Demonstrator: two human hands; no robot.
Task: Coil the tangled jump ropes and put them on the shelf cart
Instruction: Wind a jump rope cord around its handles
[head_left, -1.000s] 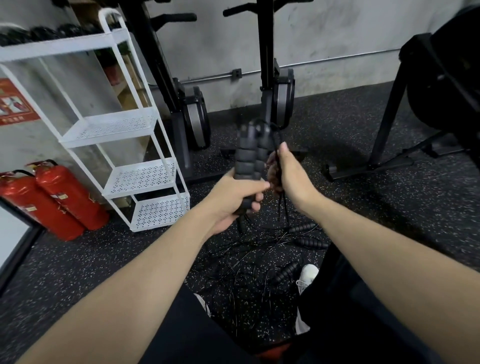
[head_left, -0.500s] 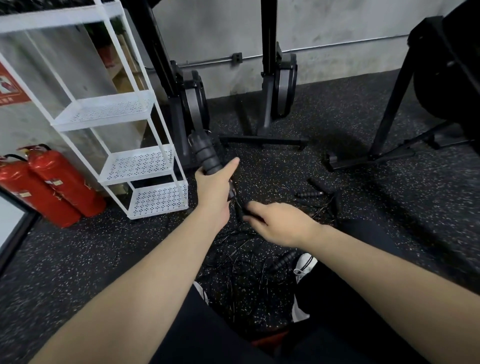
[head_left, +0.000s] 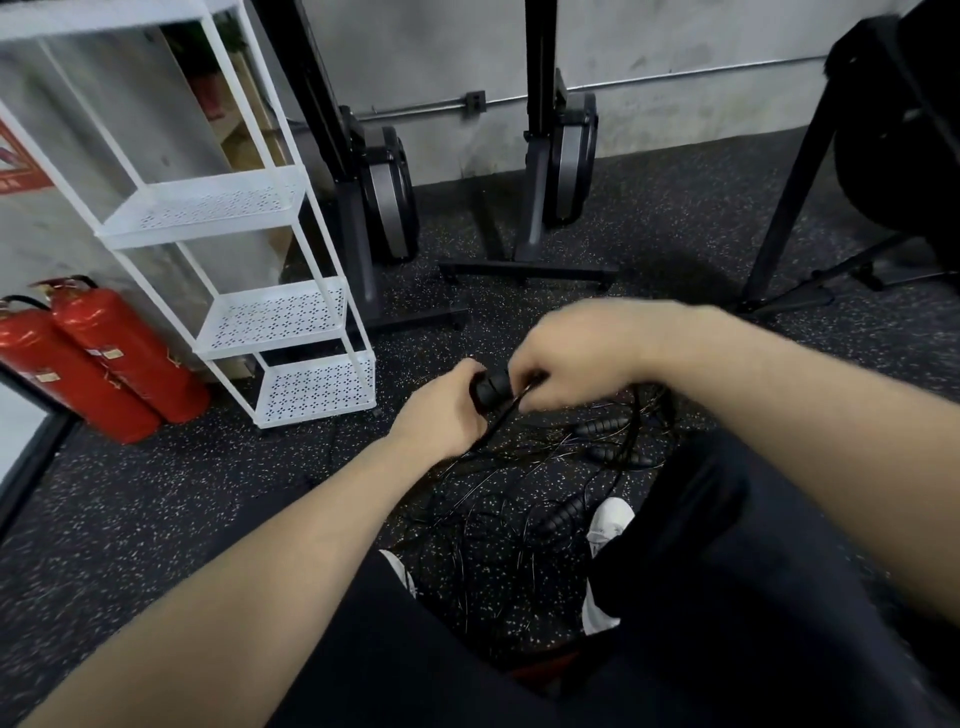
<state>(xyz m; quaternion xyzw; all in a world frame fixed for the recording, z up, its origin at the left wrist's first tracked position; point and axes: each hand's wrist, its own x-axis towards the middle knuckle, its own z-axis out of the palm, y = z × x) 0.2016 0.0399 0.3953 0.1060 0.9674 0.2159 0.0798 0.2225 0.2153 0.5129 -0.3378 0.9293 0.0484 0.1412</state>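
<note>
Your left hand (head_left: 441, 415) is curled round the black ribbed handles (head_left: 491, 387) of a jump rope, gripping them low over the floor in the middle of the scene, with only their upper ends showing above your fingers. Your right hand (head_left: 576, 364) comes in from the right and meets those handles from above, its fingers bent and pinching at the black cord (head_left: 506, 413) that slants down from the handle ends; motion blur keeps the exact pinch from being clear. Below and to the right of both hands, the rest of the tangled jump ropes (head_left: 519, 499) lie spread on the dark speckled floor (head_left: 156, 493) between your knees, thin black cords crossing one another. Loose handles rest among them: two (head_left: 602, 427) just right of your hands, and one (head_left: 563, 512) nearer to you beside your white shoe (head_left: 610, 522). The white shelf cart (head_left: 306, 312) stands to the left and farther away than your hands, well apart from the ropes, its perforated trays bare. Two red fire extinguishers (head_left: 104, 353) lean on the floor left of the cart. Against the far wall stand two black machine frames (head_left: 563, 156), and another dark stand (head_left: 795, 208) sits at the far right.
</note>
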